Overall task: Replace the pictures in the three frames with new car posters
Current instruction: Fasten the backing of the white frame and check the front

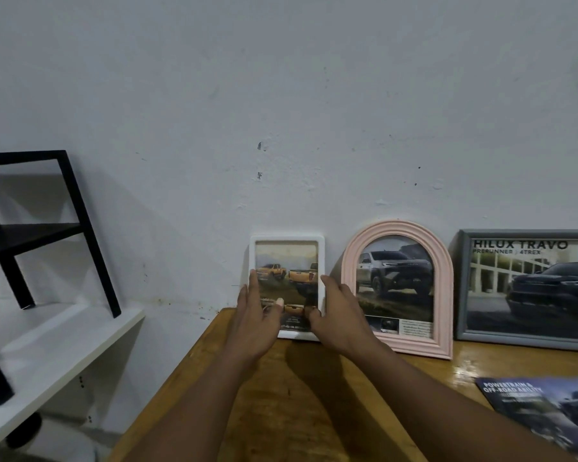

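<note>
Fingers (252, 283) of left hand (257, 316) and right hand (339, 315) flank the white frame (287, 241), thumbs on its front, seemingly pinching it. It stands on the desk (297, 395) just left of the pink arched frame (445, 295). Light, rigid, with a front that's probably slick and fragile; hold it by the side rims.

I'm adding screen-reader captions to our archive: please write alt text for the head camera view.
A left hand and right hand hold a white frame showing orange pickups upright at the back of a wooden table, against a white wall. To its right stand a pink arched frame and a grey frame, each with a car poster.
</note>
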Demonstrator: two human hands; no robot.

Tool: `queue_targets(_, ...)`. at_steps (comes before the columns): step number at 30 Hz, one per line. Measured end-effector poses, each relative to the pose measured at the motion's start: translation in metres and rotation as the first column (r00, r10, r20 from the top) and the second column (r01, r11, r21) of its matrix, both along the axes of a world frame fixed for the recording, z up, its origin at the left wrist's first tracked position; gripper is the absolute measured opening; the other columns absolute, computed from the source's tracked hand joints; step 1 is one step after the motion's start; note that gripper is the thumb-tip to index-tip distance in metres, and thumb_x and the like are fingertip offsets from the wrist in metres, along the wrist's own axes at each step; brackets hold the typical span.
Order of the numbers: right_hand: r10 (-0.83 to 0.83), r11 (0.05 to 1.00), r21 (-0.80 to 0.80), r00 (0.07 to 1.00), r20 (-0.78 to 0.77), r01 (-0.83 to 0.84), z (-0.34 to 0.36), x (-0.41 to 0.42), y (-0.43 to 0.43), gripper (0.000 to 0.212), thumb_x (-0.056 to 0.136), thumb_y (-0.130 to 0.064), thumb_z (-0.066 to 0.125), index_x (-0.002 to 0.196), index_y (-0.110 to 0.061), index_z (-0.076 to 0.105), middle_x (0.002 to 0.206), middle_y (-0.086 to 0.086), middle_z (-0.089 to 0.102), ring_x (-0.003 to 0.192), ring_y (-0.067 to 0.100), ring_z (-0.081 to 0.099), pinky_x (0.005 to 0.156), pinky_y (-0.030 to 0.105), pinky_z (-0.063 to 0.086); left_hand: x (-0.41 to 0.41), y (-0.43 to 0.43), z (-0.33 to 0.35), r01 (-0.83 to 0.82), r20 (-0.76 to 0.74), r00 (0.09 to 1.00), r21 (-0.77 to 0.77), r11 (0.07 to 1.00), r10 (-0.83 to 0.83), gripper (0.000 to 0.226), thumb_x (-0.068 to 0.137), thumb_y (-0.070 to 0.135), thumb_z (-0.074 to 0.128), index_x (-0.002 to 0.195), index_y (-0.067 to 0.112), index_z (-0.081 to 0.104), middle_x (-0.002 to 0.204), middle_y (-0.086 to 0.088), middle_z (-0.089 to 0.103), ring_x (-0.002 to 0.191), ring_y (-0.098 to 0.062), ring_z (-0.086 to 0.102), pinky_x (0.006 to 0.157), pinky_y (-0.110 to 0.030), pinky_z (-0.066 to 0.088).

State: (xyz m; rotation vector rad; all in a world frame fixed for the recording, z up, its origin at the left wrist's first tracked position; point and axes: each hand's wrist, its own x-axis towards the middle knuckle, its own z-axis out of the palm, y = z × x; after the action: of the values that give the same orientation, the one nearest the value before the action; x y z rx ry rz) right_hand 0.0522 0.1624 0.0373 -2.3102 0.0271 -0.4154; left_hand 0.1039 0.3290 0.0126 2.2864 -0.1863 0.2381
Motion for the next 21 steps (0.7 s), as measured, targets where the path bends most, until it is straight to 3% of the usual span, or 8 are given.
queue_targets(3,0.010,0.999,-0.040,0.998,-0.056,-0.013,0.011,-0.024,-0.011,0.069,0.091,-0.022,0.068,0.150,-0.028,0.032,0.148,0.005,0.043,0.133,0.029,0.047,0.104,0.046,0.047,-0.017,-0.008,0.007,0.038,0.007,0.999,-0.008,0.999,-0.038,0.079,0.101,0.048,0.050,0.157,0.049,-0.005,0.170,0.001,0.012,0.153,-0.031,0.025,0.118,-0.057,0.034)
queue_targets(8,-0.001,0.994,-0.112,0.994,-0.112,-0.012,0.022,-0.069,-0.039,0.066,0.091,-0.024,0.068,0.150,-0.026,0.036,0.155,0.003,0.039,0.140,0.030,0.041,0.109,0.046,0.042,-0.056,-0.036,0.014,0.112,0.008,0.994,0.038,0.993,-0.112,0.081,0.103,0.043,0.050,0.160,0.042,-0.007,0.171,0.006,-0.001,0.157,-0.027,0.007,0.124,-0.055,0.020)
queue_targets(11,-0.039,0.991,-0.130,0.994,-0.106,0.025,0.027,-0.097,-0.060,0.062,0.089,-0.025,0.068,0.146,-0.026,0.044,0.149,0.003,0.048,0.134,0.028,0.048,0.106,0.046,0.048,-0.076,-0.061,0.018,0.149,-0.011,0.989,0.063,0.987,-0.149,0.083,0.101,0.051,0.051,0.161,0.038,-0.005,0.172,0.003,0.001,0.157,-0.029,0.006,0.124,-0.056,0.019)
queue_targets(16,-0.119,0.977,-0.195,0.985,-0.127,0.093,0.041,-0.137,-0.107,0.062,0.092,-0.025,0.064,0.149,-0.019,0.040,0.146,0.008,0.046,0.131,0.027,0.048,0.103,0.037,0.043,-0.105,-0.114,0.027,0.308,0.016,0.950,0.091,0.947,-0.311,0.082,0.097,0.053,0.053,0.160,0.041,0.002,0.169,0.002,0.019,0.153,-0.030,0.026,0.120,-0.055,0.031)
queue_targets(21,-0.202,0.963,-0.211,0.969,-0.142,0.169,0.054,-0.174,-0.160,0.060,0.090,-0.022,0.066,0.146,-0.011,0.045,0.143,0.012,0.054,0.128,0.030,0.054,0.103,0.040,0.048,-0.134,-0.178,0.036,0.445,-0.017,0.894,0.143,0.884,-0.447,0.082,0.100,0.050,0.053,0.162,0.036,0.001,0.171,0.001,0.012,0.156,-0.027,0.015,0.123,-0.053,0.025)
